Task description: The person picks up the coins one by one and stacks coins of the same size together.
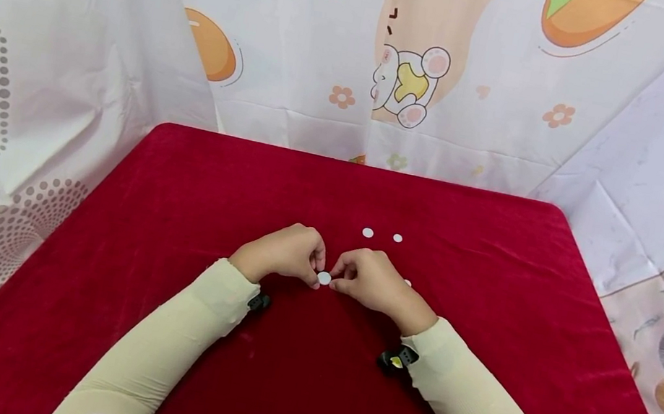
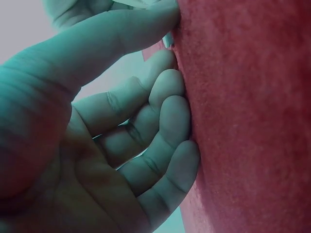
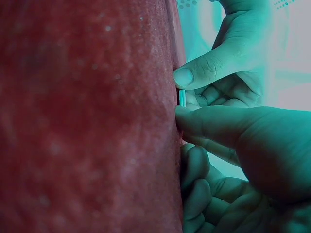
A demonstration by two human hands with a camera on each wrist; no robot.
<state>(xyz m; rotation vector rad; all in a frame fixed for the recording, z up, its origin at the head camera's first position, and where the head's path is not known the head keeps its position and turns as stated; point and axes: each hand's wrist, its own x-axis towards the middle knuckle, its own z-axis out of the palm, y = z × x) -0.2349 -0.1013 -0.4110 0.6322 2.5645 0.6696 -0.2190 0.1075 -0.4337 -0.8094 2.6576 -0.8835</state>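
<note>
A small white disc [image 1: 324,278] lies flat, close over the red cloth between the two hands. My left hand [image 1: 293,253] holds its left edge, thumb at the near side and curled fingers behind. Opposite it, my right hand [image 1: 374,278] pinches the right edge with thumb and forefinger. Seen edge-on in the right wrist view, the disc [image 3: 182,98] is a thin pale strip with a dark layer against the cloth, a thumb on either side. The left wrist view shows the left fingers [image 2: 175,116] bent, tips at the cloth, the disc mostly hidden by the thumb.
Two more white discs, one larger [image 1: 368,233] and one smaller [image 1: 397,238], lie beyond the right hand. Another white piece [image 1: 408,283] peeks out behind the right wrist. Red cloth [image 1: 302,385] covers the table; printed curtains [image 1: 300,84] hang behind and at both sides.
</note>
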